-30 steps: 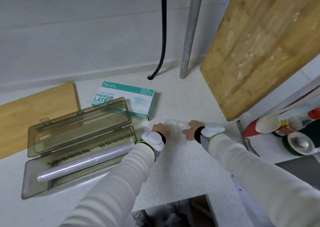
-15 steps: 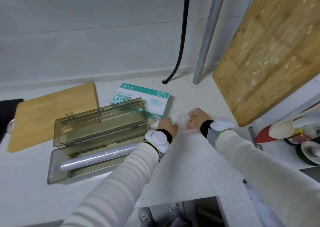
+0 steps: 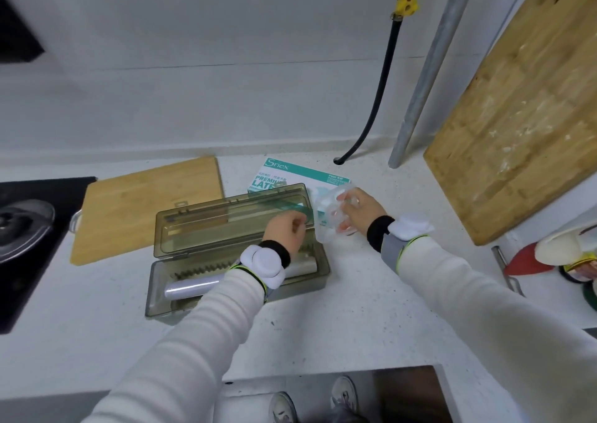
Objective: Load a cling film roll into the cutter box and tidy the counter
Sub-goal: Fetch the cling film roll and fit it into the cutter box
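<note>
White speckled counter (image 3: 355, 319) runs along a pale wall (image 3: 210, 67), where a grey metal pipe (image 3: 426, 77) and a black hose (image 3: 381, 93) with a yellow valve (image 3: 405, 5) come down to the worktop. At the right a large wooden chopping board (image 3: 523, 115) leans upright, and some bottles (image 3: 568, 254) stand crowded at the frame's edge. At the left a dark hob (image 3: 29, 261) sits beside a small bamboo board (image 3: 145, 209) that lies flat. Behind the middle of the counter lies a teal-and-white glove box (image 3: 290, 174). In front of it the cutter box (image 3: 303, 285), of smoky translucent plastic, stands with its lid (image 3: 210, 229) tipped back. The cling film roll (image 3: 190, 288) lies lengthwise in the base, its right part hidden by the left sleeve. The left hand (image 3: 286, 232) hovers over the right end of the box with its fingers curled inward; whether they pinch anything cannot be told. The right hand (image 3: 361, 212), just right of the lid, grips a crumpled clear plastic wrapper (image 3: 326, 216) lifted off the counter, in front of the glove box.
</note>
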### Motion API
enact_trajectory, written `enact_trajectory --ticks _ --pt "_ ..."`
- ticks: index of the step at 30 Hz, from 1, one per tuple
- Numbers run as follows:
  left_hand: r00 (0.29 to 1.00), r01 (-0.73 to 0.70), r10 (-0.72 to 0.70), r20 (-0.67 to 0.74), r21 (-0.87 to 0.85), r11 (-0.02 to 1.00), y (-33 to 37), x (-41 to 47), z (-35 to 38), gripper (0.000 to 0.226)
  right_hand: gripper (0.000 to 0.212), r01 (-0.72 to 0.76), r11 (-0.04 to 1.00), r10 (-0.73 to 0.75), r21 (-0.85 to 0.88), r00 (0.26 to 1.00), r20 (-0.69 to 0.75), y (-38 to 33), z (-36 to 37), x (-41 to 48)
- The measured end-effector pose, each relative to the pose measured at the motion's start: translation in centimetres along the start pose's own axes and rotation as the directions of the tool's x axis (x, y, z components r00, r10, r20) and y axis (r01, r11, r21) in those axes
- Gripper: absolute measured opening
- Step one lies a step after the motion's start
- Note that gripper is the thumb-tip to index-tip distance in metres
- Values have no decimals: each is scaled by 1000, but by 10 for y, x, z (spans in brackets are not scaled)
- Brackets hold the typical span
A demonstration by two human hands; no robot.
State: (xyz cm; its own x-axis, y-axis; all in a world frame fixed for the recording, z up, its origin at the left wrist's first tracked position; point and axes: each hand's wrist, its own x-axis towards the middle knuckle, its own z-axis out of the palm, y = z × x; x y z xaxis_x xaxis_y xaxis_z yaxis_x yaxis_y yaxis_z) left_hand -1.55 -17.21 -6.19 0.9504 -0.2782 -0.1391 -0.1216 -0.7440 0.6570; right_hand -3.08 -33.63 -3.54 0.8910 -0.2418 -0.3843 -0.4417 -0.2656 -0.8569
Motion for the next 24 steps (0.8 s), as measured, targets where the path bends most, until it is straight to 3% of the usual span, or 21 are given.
enact_trajectory --ticks 5,13,18,24 --pt "987 -49 22 158 171 984 -36 -17 0 30 20 34 985 -26 -167 999 46 -2 19 -6" --pt "928 -85 -111 357 491 867 -48 -6 30 53 34 -8 947 27 -320 998 56 14 32 -14" --pt "900 -58 -194 389 550 833 -46 3 38 50 45 -4 957 26 -289 997 72 21 33 -21" --pt "855 -30 -284 433 589 808 -42 11 39 34 43 -7 946 26 -324 998 52 24 33 -21"
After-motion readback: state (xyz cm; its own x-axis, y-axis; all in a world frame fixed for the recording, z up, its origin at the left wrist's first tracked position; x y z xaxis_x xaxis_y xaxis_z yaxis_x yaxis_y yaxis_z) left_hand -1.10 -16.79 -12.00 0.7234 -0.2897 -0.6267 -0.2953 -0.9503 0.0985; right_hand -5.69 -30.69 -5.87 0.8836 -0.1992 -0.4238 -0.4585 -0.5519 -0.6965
